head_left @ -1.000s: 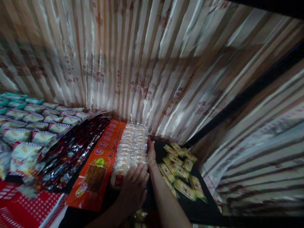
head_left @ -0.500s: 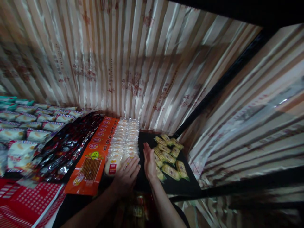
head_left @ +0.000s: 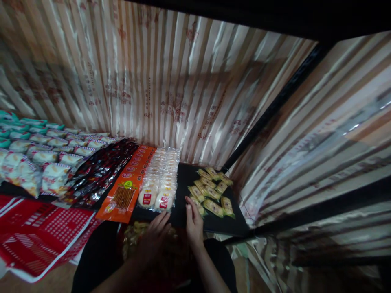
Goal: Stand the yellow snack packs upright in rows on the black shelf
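My left hand (head_left: 154, 236) hovers at the shelf's front edge, fingers apart, just below two rows of clear-wrapped round rice crackers (head_left: 160, 179). My right hand (head_left: 193, 219) rests flat on the black shelf surface (head_left: 183, 187), fingertips beside a cluster of small yellow-wrapped snacks (head_left: 212, 191). Neither hand holds anything. Below both hands sits a dark bag of yellowish packets (head_left: 137, 240), dim and hard to make out.
Left of the crackers lie orange snack packs (head_left: 128, 183), dark red shiny packs (head_left: 100, 171), white-and-red packets (head_left: 45, 162) and teal packs (head_left: 12, 126). A red patterned basket (head_left: 36, 236) sits at lower left. Striped satin cloth (head_left: 171, 89) backs the shelf; a black frame (head_left: 275, 106) bounds its right.
Both hands have drawn back from the cracker rows toward the shelf's front edge. The view has pulled back and tilted, showing more of the red basket and the bag below.
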Demonstrator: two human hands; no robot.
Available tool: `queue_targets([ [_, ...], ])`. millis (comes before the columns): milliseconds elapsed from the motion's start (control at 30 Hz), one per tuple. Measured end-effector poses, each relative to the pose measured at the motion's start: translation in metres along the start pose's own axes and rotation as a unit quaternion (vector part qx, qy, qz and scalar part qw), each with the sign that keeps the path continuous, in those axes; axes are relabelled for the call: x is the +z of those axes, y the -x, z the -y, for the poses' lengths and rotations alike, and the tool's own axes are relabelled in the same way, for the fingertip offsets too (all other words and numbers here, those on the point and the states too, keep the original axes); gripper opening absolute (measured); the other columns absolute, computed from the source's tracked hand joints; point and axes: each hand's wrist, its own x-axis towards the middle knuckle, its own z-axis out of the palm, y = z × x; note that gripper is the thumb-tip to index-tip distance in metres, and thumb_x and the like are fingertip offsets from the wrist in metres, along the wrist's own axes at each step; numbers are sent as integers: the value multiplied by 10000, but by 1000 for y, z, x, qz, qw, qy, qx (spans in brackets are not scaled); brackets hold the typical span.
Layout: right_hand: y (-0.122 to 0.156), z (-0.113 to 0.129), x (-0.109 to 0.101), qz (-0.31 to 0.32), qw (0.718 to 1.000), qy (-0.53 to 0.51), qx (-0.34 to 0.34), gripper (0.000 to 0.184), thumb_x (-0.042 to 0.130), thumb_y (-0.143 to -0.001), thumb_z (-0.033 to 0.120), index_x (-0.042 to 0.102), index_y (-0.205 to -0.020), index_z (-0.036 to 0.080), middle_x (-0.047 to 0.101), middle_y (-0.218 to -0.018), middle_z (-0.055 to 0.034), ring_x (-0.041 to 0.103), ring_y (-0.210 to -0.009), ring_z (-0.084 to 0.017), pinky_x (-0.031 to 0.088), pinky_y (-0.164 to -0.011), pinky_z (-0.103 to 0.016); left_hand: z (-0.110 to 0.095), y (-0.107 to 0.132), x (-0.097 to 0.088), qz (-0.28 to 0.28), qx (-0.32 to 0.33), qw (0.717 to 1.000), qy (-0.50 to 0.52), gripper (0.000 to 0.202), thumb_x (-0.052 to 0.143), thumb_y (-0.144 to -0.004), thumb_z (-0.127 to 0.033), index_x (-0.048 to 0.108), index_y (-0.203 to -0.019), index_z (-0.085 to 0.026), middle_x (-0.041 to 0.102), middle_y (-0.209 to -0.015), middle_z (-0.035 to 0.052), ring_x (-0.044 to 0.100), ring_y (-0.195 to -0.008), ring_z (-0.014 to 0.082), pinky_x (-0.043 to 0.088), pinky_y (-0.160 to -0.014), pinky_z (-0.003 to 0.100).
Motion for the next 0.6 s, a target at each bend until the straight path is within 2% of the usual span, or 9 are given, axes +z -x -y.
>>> queue_targets([
  [67, 1, 1, -16, 1, 993, 92, -76, 347, 510, -819, 422, 643, -1054, 204, 633, -1120, -85, 534, -1090, -225, 356, -998, -435, -14, 10, -4, 24, -14, 999, 17, 403, 369, -804, -51, 490, -1171, -165, 438, -1363, 102, 233, -1348, 220, 427, -969, 378],
  [167, -2, 2, -41, -3, 964, 209, -163, 319, 449, -858, 368, 642, -1033, 184, 654, -1055, -92, 556, -1035, -212, 403, -951, -433, -30, 15, -8, 55, -58, 997, 18, 456, 366, -762, -20, 505, -1169, -173, 398, -1395, 99, 225, -1352, 228, 414, -982, 393],
  [267, -2, 1, -62, -15, 938, 282, -200, 311, 424, -868, 334, 645, -1019, 176, 658, -1037, -98, 557, -1022, -218, 412, -934, -448, -37, 13, -7, 46, -125, 991, -18, 437, 359, -762, -25, 534, -1148, -133, 378, -1402, 132, 214, -1354, 257, 394, -998, 423],
  [333, 2, -1, -70, -27, 930, 300, -211, 305, 423, -867, 319, 645, -1012, 169, 656, -1039, -106, 558, -1020, -224, 421, -924, -451, -35, 10, -3, 33, -139, 989, -36, 427, 361, -772, -42, 537, -1154, -115, 388, -1393, 146, 225, -1349, 269, 392, -999, 428],
  [467, 21, -5, -69, 11, 936, 287, -202, 295, 416, -872, 283, 640, -1028, 173, 646, -1069, -109, 566, -1034, -213, 448, -914, -417, -24, 3, 6, 20, -151, 987, -47, 439, 379, -794, -86, 507, -1212, -119, 396, -1386, 146, 280, -1324, 271, 395, -996, 424],
  [600, 36, -9, -53, 65, 948, 262, -168, 302, 405, -873, 270, 640, -1045, 190, 619, -1135, -105, 570, -1064, -202, 459, -928, -374, -18, -4, 14, 7, -176, 983, -57, 442, 379, -808, -112, 494, -1235, -122, 416, -1366, 153, 341, -1288, 269, 399, -986, 421],
])
